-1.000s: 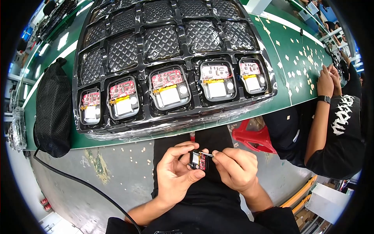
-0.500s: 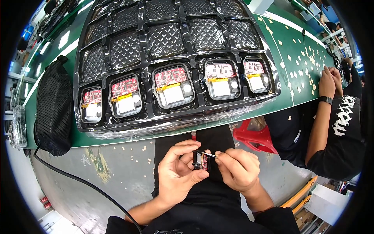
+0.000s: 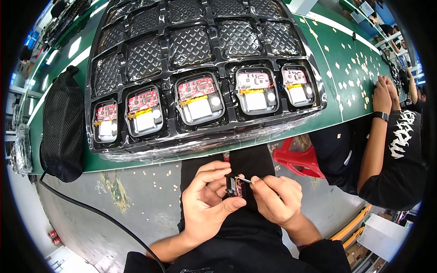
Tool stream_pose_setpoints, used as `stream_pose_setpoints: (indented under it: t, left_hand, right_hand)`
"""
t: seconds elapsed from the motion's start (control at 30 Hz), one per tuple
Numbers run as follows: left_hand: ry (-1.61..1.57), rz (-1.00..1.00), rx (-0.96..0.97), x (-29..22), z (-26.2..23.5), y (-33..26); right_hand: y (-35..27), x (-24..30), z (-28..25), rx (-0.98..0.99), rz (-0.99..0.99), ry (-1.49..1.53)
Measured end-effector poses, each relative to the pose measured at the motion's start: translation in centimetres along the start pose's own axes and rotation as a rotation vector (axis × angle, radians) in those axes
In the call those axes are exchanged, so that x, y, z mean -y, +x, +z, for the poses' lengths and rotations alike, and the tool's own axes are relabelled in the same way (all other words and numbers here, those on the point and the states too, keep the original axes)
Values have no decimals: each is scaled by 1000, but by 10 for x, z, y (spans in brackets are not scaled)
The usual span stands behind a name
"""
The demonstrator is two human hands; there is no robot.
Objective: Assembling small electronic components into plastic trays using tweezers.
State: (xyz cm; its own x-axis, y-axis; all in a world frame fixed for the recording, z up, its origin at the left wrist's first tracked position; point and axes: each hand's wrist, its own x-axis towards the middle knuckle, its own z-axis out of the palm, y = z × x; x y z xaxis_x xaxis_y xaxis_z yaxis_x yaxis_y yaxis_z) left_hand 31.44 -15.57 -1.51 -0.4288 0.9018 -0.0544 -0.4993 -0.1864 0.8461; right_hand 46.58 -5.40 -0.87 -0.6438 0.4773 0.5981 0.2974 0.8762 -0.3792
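Left hand (image 3: pixel 207 204) fingers pinch a small black module with red circuit board (image 3: pixel 236 186) over the lap, at six o'clock from the black moulded tray (image 3: pixel 98 150). Right hand (image 3: pixel 275 200) pinches slim metal tweezers (image 3: pixel 244 180) against it. Fitting appears underway; next calls for steady, fine placement.

The black tray (image 3: pixel 200 73) filled the worktop (image 3: pixel 346 59) at twelve o'clock; open floor (image 3: pixel 136 200) lay at nine, a co-worker's arm (image 3: pixel 371 145) blocked three.

Black compartmented packing tray (image 3: pixel 136 54) on green bench (image 3: pixel 346 91).
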Motion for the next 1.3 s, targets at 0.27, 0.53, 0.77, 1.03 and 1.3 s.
stream_pose_setpoints:
  t: [0.27, 0.53, 0.77, 1.03, 1.3]
  left_hand:
    - [-2, 52, -50, 3, 9, -4]
    - [-1, 74, -34, 5, 5, -5]
    - [-61, 93, -2, -9, -1, -7]
    - [394, 608, 26, -93, -27, 8]
    - [955, 739, -353, -165, -12, 88]
  right_hand:
    - [-4, 8, 5, -20, 44, 16]
    - [-4, 5, 4, 22, 72, 119]
    - [10, 1, -6, 1, 114, 167]
    - [8, -21, -26, -243, 291, 126]
    - [12, -18, -20, -231, 264, 163]
